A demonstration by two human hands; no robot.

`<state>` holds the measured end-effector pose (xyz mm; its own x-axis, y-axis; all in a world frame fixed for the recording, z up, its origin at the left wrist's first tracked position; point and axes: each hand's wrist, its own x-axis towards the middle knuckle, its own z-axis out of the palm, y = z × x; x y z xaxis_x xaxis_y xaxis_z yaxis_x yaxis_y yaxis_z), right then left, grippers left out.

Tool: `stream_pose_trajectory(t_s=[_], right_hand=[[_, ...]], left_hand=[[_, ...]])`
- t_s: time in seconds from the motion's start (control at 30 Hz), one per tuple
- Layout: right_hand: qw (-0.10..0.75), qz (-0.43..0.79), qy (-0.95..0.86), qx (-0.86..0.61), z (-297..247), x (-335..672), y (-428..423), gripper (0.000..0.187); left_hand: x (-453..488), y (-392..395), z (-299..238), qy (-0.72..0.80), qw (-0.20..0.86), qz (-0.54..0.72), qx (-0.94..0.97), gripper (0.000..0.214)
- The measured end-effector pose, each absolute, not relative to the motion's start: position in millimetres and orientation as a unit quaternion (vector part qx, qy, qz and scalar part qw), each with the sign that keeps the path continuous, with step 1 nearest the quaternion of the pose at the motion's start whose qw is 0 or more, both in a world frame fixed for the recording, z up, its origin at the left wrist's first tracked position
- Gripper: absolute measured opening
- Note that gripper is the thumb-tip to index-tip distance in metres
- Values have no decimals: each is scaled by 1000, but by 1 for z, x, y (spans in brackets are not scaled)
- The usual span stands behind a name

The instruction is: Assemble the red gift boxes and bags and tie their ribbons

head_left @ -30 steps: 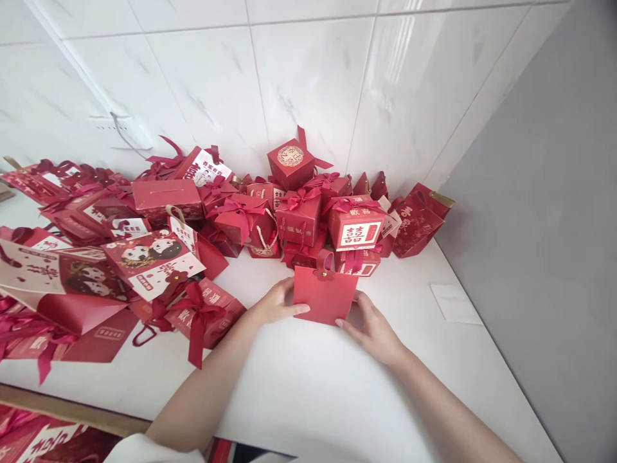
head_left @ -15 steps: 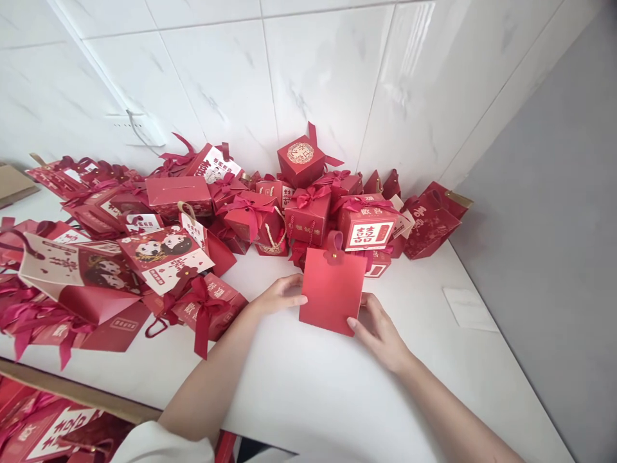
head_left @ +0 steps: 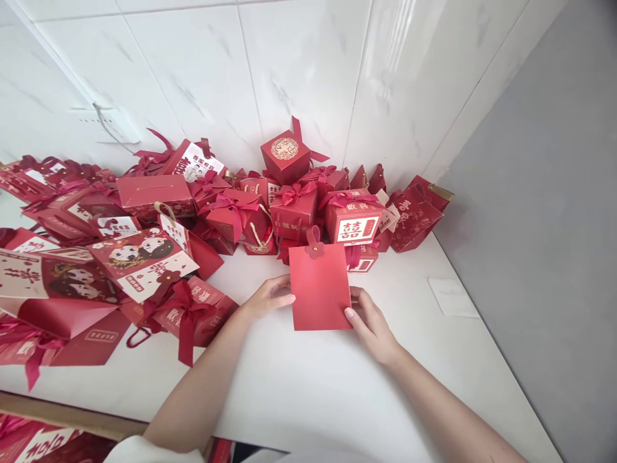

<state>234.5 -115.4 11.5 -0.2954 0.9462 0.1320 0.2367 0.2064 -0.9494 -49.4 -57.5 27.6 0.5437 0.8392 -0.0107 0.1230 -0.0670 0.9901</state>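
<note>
Many red and white gift boxes (head_left: 295,212) stand finished in a heap behind your work, some bowed, some strapped. The red gift box (head_left: 320,292) between your hands, over the near part of the bench (head_left: 299,392), looks folded to shape with its flower clasp (head_left: 315,249) set; what's left is letting it go. Whether it's filled, you can't tell. Its long axis runs clasp-end towards the wall (head_left: 308,71), plain face to you. Your left hand (head_left: 265,299), half-curled, lightly pinches one edge; your right hand (head_left: 378,331) grips the other, thumb in front.
</note>
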Motion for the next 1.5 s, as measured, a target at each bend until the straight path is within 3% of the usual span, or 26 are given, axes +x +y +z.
stream_pose_trajectory(t_s=[0.27,0.43,0.7,0.8,0.97,1.03,1.2,1.33,1.5], right_hand=[[414,294,-753,-419,11,241,-113,38],[434,86,-849,-290,19,241,-121,45],[469,91,-849,-225,27,226,-134,43],[460,147,-847,-220,25,215,-136,45],[408,127,-897,-118,30,196,-139,34],[421,71,-898,-106,40,199,-134,29],[510,13,-811,-286,82,222,-109,32],[454,61,-832,-313,110,227,-92,23],[413,234,-844,-251,123,219,-85,41]], left_hand=[[-48,-60,19,361,564,326,668,51],[-24,-68,16,421,484,483,596,61],[-11,-83,37,286,412,434,748,100],[2,-92,40,332,387,451,733,94],[10,-99,40,397,395,531,636,34],[5,-95,42,409,392,550,614,23],[-8,-86,64,430,404,504,631,30],[-6,-85,92,423,395,425,696,24],[3,-83,95,421,402,398,709,28]])
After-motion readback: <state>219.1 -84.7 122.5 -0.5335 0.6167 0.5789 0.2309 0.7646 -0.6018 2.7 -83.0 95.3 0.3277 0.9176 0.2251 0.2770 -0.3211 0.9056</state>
